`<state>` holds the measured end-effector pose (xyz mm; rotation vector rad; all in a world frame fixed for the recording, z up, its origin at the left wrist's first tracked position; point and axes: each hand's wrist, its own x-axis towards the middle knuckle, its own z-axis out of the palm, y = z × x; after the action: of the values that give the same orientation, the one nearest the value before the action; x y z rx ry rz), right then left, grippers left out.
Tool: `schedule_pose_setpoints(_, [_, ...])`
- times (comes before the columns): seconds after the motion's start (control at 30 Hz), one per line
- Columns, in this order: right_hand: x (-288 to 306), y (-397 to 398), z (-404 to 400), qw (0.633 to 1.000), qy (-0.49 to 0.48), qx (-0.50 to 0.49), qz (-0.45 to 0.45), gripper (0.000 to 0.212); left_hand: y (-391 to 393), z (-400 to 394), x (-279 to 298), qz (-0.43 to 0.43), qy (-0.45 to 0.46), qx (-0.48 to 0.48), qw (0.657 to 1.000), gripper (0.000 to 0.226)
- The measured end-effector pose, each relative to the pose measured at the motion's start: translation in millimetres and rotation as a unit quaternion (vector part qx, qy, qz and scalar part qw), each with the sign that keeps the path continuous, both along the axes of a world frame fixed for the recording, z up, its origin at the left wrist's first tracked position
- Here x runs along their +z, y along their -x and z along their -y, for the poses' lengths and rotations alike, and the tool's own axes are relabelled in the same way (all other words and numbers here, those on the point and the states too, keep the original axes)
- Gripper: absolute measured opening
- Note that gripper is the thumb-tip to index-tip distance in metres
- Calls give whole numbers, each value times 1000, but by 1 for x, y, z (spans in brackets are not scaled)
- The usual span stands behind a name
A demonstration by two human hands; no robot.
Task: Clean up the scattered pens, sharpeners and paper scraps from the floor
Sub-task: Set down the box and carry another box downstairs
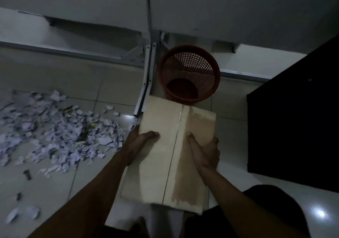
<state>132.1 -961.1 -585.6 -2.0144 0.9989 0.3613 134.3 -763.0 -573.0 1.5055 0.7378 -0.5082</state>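
I hold a flat piece of tan cardboard (161,157) with both hands, its far edge close to an orange mesh wastebasket (189,74). My left hand (139,142) grips its left edge, thumb on top. My right hand (205,151) grips its right side. A large heap of white and lilac paper scraps (55,127) lies on the tiled floor to the left. Two small dark objects (27,174) (18,196) lie near the heap's front; I cannot tell whether they are sharpeners or pen parts. The basket looks empty.
White metal desk frames (145,79) and panels run along the back, one leg just left of the basket. A black block (293,118) stands on the right. My dark-clad knee (266,210) is at the lower right. More scraps (23,213) lie at the lower left.
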Motion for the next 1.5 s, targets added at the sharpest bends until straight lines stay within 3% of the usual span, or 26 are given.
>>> schedule_pose_setpoints(0.17, [106, 0, -12, 999, -26, 40, 6, 81, 17, -17, 109, -5, 4, 58, 998, 23])
schedule_pose_setpoints(0.5, [381, -2, -39, 986, -69, 144, 52, 63, 57, -49, 386, 16, -5, 147, 989, 44])
schedule_pose_setpoints(0.63, [479, -6, -65, 966, -91, 232, 65, 48, 83, -72, 491, 40, -35, 188, 981, 57])
schedule_pose_setpoints(0.73, [527, -6, -85, 949, -111, 284, 75, 53, 107, -87, 544, 46, -54, 230, 970, 49])
schedule_pose_setpoints(0.87, [568, 1, -123, 914, -146, 368, 86, 63, 146, -108, 591, 64, -63, 303, 949, 45])
schedule_pose_setpoints(0.97, [594, 15, -160, 868, -185, 448, 106, 58, 179, -128, 620, 83, -86, 361, 925, 25])
schedule_pose_setpoints(1.13, [621, 37, -224, 780, -266, 560, 87, 70, 239, -169, 650, 85, -80, 450, 885, 44])
schedule_pose_setpoints(1.27, [641, 66, -291, 702, -310, 636, 82, 74, 289, -206, 666, 89, -71, 514, 850, 18])
schedule_pose_setpoints(1.5, [648, 127, -421, 648, -320, 685, 88, 73, 368, -288, 667, 109, -52, 595, 794, 21])
